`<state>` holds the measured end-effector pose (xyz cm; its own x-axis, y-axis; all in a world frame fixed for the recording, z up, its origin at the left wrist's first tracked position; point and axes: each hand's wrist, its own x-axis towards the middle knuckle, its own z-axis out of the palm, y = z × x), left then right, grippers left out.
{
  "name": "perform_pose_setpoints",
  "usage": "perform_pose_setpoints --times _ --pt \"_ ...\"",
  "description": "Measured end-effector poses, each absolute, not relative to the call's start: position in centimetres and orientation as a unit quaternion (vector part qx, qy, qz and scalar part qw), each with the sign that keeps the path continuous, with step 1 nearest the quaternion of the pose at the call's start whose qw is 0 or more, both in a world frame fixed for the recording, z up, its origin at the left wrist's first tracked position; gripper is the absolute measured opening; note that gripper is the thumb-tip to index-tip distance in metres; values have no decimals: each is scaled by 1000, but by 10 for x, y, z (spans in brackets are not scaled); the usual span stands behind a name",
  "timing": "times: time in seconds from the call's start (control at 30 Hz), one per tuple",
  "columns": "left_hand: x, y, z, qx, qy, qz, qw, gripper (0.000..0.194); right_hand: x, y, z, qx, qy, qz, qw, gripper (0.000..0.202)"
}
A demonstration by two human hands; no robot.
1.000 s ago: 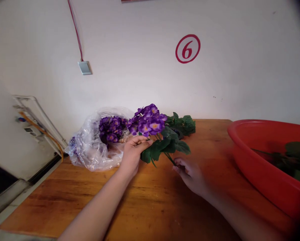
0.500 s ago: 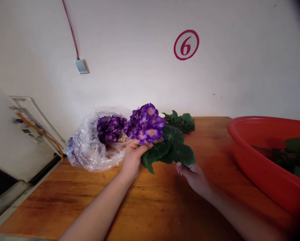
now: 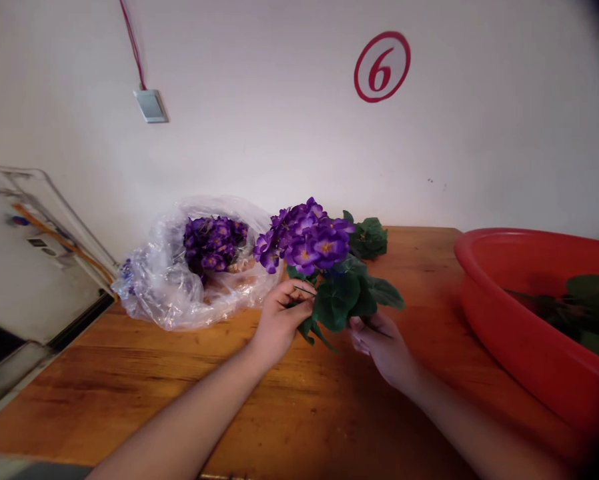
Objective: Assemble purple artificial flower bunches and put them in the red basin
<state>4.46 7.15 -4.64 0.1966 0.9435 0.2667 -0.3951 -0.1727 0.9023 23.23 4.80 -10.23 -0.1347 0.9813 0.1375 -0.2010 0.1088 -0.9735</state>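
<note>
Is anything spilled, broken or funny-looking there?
Nothing looks spilled or broken on the brown wooden table. The clear plastic bag around purple flowers is just crumpled. The left hand and right hand hold a leafy purple flower bunch.

Flower bunch (image 3: pixel 329 267): turning between the hands. Purple blossoms (image 3: pixel 307 243): sitting farther right above the left hand (image 3: pixel 279 319), now reaching over the space between both grips. Broad leaf (image 3: pixel 336 302): hanging face-on between the grips. Right hand (image 3: pixel 384 347): closing in on the left; the lower stems, bare beside its fingers one second ago, are hiding behind foliage. Loose greenery (image 3: pixel 370 238), beyond the grips: showing less, its left part disappearing behind the blossoms.
</note>
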Motion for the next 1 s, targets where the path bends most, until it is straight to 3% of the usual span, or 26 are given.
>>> perform_pose_setpoints --times 0.37,0.83,1.0 --pt "52 62 -54 494 264 618 551 18 231 45 -110 -378 -525 554 524 35" --pt "58 56 -58 507 262 586 575 23 225 40 -105 -400 -518 558 511 35" --pt "50 64 -50 545 297 577 532 25 226 41 -103 -402 -500 574 509 34"
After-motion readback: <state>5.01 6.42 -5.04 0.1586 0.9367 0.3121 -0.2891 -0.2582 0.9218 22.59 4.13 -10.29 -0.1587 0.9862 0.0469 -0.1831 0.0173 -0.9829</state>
